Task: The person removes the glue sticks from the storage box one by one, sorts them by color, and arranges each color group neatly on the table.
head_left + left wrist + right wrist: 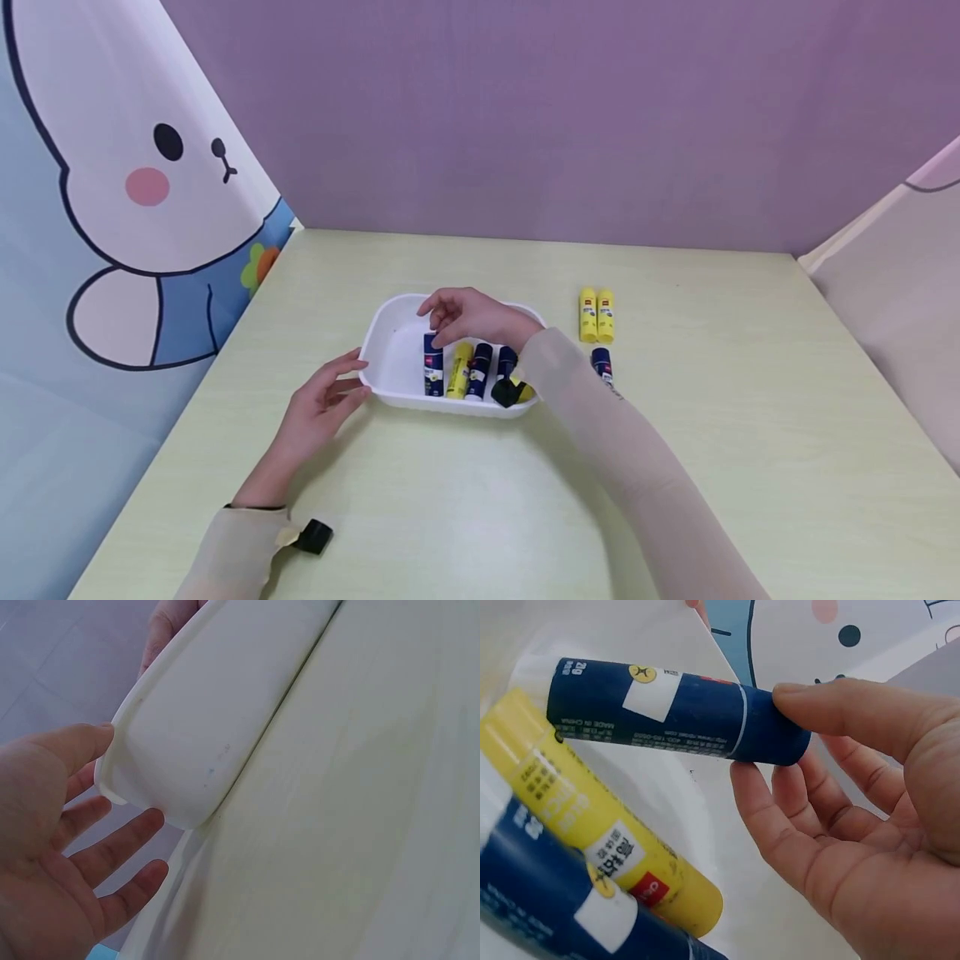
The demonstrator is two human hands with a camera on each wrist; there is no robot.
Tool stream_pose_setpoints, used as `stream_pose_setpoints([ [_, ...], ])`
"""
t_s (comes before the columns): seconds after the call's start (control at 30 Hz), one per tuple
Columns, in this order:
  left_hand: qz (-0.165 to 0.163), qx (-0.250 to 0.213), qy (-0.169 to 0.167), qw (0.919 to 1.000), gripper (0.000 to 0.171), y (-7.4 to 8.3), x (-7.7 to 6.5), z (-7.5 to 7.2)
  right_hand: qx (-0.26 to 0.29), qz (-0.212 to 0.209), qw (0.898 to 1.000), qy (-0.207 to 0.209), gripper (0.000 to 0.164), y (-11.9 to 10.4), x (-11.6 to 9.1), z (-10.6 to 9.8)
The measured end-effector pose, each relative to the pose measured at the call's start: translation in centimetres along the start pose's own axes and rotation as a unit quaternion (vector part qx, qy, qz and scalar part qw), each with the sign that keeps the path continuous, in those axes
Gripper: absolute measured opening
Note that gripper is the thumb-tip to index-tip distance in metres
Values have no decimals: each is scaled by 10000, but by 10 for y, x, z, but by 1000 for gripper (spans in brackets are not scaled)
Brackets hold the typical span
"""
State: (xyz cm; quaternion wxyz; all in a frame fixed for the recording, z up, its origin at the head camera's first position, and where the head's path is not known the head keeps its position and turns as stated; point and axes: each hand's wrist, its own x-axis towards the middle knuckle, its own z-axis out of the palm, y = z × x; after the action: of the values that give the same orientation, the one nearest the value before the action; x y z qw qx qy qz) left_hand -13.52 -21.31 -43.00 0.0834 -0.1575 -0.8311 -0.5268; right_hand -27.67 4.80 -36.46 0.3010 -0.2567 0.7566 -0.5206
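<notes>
A white tray (397,367) stands on the table with several glue sticks in it, yellow and dark blue. At its left end my left hand (318,412) holds the rim between thumb and index finger; in the left wrist view the other fingers spread beside the tray's outer wall (195,712). Over the tray, my right hand (476,317) pinches a dark blue glue stick (652,705) by its capped end. Next to that stick lie a yellow glue stick (607,817) and another dark blue one (562,900). The right wrist and its black clip partly cover the sticks at the tray's right end.
Right of the tray, two yellow glue sticks (597,317) lie side by side on the table (750,400). Nearer, a dark blue glue stick (602,365) is partly hidden by the right sleeve. A purple backdrop (525,125) rises behind the table's far edge.
</notes>
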Motion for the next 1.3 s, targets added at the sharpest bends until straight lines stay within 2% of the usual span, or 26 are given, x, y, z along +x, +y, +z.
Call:
stream_pose_setpoints([
  [0.23,-96,3,-16,10000,37,1,0,0,267,79,9995,-153,47,1,1,0],
  [0.47,-22,20,-22,10000,37,2,1,0,627,322,9974,-124,49,3,1,-1],
  [0.63,-22,30,-14,10000,37,1,0,0,638,342,9973,-143,47,3,0,-2],
  [0.97,14,-10,7,10000,37,2,0,1,341,-43,9993,-157,47,-3,-11,-8],
  [1.3,53,-2,4,10000,38,2,0,0,406,-576,9971,286,43,-10,-29,-19],
])
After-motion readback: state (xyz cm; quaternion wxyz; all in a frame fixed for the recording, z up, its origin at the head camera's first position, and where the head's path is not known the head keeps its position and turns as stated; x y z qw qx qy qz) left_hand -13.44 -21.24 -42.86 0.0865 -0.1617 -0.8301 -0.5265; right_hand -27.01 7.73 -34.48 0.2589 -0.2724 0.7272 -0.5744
